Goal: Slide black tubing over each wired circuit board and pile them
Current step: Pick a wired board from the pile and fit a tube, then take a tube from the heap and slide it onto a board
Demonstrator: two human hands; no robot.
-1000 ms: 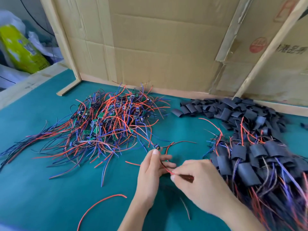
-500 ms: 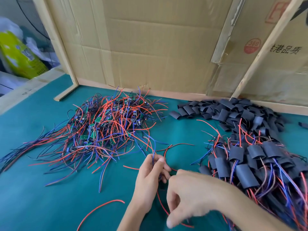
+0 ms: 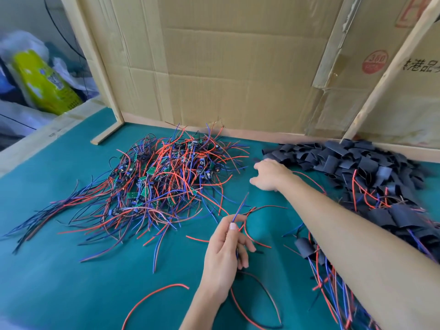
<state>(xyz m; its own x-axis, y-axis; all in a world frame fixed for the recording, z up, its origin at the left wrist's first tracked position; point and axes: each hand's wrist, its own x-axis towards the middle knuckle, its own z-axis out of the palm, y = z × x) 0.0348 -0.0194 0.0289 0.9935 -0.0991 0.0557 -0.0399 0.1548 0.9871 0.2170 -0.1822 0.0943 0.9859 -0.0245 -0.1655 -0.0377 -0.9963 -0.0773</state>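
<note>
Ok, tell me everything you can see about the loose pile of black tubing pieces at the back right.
The pile of black tubing pieces is a heap of short, flattened matte black sleeves, looking like soft plastic, lying jumbled and overlapping on the green mat against the cardboard wall. Its near edge merges into the finished sleeved boards with red and blue wires. The right hand reaches to its left edge, fingers extended; contact is unclear.

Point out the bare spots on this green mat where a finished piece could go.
Bare mat lies near left, below the wired board heap, with one loose red wire. A narrower strip runs between the left hand and right forearm. The right side is crowded with black tubing and sleeved boards.
</note>
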